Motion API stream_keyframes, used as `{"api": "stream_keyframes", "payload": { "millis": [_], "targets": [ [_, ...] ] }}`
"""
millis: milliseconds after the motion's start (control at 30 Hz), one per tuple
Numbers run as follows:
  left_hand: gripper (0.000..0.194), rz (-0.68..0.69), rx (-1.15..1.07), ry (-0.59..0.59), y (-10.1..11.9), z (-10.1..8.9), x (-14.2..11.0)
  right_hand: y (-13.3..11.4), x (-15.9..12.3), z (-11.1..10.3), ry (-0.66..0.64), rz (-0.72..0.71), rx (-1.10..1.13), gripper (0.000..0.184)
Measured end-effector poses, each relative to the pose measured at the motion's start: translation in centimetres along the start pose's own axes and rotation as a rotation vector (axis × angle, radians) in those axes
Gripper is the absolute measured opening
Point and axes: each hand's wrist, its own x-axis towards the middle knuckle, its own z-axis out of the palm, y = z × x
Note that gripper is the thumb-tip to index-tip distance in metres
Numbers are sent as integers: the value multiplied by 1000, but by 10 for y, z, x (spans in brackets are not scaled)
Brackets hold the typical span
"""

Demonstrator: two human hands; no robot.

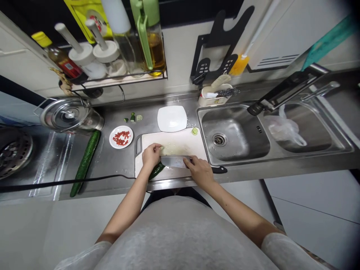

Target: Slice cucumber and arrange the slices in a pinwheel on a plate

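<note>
My right hand grips a kitchen knife, its broad blade lying across the white cutting board and pointing left. A black handle sticks out to the right of that hand; whether it belongs to the same knife I cannot tell. With fingers pinched together, my left hand is over the board's left half, just beyond the blade tip. What it pinches is too small to make out. Below it lies a dark green cucumber piece, partly hidden by the wrist. A pale cucumber slice rests at the far right corner.
A white square plate stands behind the board. Left of it are a small plate of chopped red pieces, cucumber ends, a whole cucumber and a steel pot. A double sink is at right. A dark cable crosses the counter.
</note>
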Motion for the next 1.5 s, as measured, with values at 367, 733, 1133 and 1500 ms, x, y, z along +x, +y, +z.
{"api": "stream_keyframes", "payload": {
  "millis": [367,733,1133,1500],
  "targets": [
    [30,-121,263,147,-7,15,50,15,-10,3,-44,109,15,40],
    [25,11,253,254,-16,12,51,15,-6,1,-100,278,231,34],
    [31,636,159,55,-51,25,-49,7,12,-9,-395,218,437,25],
    [32,633,179,59,-56,35,-47,-21,13,-27,-520,81,278,21]
  ]
}}
